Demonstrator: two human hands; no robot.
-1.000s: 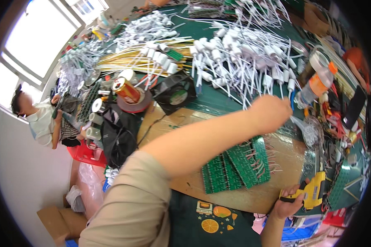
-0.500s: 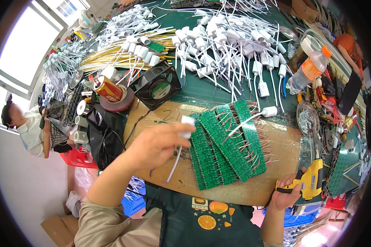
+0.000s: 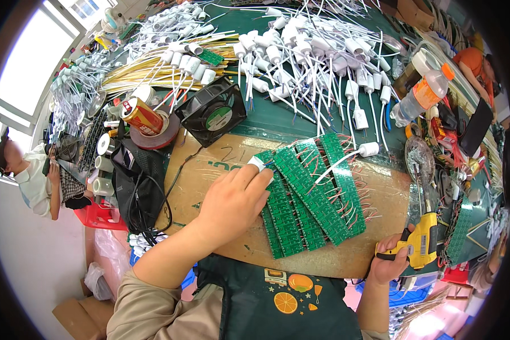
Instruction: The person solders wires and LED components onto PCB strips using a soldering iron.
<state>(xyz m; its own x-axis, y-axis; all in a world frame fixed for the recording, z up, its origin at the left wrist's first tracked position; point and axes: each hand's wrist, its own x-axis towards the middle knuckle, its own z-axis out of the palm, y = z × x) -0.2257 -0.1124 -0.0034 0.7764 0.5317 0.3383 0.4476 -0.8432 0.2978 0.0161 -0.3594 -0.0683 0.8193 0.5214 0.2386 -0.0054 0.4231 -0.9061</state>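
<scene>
Two bare hands are working in the head view, each gripping a different thing. The left hand [image 3: 232, 198] is pinching a white cylinder [image 3: 257, 164] between thumb and bent fingers, with almost no gap left; most of the piece is hiding behind the fingers, so whether its wire is trailing below cannot be told. It is sitting at the upper left corner of the fanned green circuit boards [image 3: 306, 212], which are lying overlapped on the brown sheet [image 3: 249, 249], probably so that the thin wire tails [image 3: 354, 198] along their edges are staying exposed. One white connector [image 3: 369, 149] is resting just beyond the boards' upper right edge, its white lead reaching across them. The right hand [image 3: 391, 258] is wrapping its fingers firmly around the handle of a yellow glue gun [image 3: 424, 241], whose body is standing beside the sheet, seemingly pointing its nozzle away from the person, perhaps for safety. Beyond, a heap of white connectors [image 3: 306, 56] is lying within reach, while a black fan [image 3: 218, 113] is leaning near the sheet's far edge, its grille facing the boards, possibly for air.
</scene>
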